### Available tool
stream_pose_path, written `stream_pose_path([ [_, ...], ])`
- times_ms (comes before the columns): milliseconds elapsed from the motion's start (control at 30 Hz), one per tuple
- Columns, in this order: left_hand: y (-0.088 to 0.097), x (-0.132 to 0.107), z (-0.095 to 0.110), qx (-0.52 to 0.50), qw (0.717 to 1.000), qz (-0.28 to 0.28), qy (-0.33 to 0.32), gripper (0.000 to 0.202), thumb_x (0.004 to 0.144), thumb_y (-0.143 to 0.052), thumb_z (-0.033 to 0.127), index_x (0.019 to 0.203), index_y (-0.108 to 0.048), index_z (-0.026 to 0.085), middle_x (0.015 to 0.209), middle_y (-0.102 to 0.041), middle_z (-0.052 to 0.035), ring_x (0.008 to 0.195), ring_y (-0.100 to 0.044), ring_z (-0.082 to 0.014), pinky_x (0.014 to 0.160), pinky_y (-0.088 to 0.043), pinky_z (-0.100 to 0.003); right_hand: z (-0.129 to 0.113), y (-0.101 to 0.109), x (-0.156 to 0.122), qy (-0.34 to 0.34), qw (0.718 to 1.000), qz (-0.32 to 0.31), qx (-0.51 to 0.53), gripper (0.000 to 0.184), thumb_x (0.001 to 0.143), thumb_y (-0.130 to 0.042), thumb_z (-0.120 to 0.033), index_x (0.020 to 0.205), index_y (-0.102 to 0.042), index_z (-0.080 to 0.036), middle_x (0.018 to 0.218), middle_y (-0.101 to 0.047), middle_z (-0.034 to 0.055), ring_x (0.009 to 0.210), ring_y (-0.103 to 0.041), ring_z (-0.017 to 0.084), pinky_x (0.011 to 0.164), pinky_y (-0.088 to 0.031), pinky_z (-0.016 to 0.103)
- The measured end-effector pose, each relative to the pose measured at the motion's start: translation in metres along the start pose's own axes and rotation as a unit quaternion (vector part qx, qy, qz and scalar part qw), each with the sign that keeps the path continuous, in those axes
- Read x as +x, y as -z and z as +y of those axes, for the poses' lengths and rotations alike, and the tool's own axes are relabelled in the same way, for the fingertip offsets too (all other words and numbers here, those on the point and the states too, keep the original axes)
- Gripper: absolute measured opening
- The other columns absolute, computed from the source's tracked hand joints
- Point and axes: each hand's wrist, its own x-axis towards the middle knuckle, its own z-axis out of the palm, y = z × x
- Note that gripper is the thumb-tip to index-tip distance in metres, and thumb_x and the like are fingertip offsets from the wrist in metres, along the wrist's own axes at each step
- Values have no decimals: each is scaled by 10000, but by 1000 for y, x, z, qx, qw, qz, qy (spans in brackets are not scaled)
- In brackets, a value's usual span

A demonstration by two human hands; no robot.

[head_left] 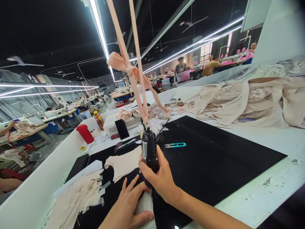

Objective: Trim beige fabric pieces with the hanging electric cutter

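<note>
My right hand [160, 176] is wrapped around a black hand-held tool [149, 151] standing upright over the black mat [214, 159]. Pink fabric straps [133, 71], knotted in a bow, rise from the tool's top to beyond the upper edge of the view. My left hand [127, 205] lies low in the view with fingers stretched along a pale piece of fabric [145, 203] just below the tool. A beige cut piece [124, 163] lies on the mat to the left of the tool.
Teal thread snips [175, 145] lie on the mat. A heap of beige lace garments [252, 98] fills the right. Cut fabric pieces [76, 197] pile at lower left. A phone [122, 128], red cup [85, 133] and bottle [98, 120] stand behind. Other people work at distant tables.
</note>
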Motion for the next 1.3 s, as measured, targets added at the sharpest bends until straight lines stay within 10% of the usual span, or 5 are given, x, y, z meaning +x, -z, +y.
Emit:
stream_pose_path([
  [367,-13,5,-25,19,999,15,-33,833,913,-798,523,1637,-421,359,1712,-390,-83,1627,-209,-423,1273,-20,-751,-11,2,-12,-8,997,-30,68,189,804,-708,-288,908,-558,-240,778,-586,-29,654,-517,144,608,-507,276],
  [967,8,-2,14,-10,999,-6,30,904,839,-840,276,1641,-426,321,1728,-343,-71,1632,-206,-404,1304,-77,-692,-17,0,-20,-22,1000,-21,8,187,766,-676,-353,859,-559,-240,795,-639,8,679,-575,182,644,-544,327],
  [1300,-15,-3,-4,-12,996,66,-64,731,900,-820,569,1539,-522,377,1692,-431,-31,1607,-300,-379,1267,-119,-753,17,19,-23,3,998,44,-40,361,758,-840,-498,974,-716,-237,806,-791,52,677,-765,249,603,-640,275],
])
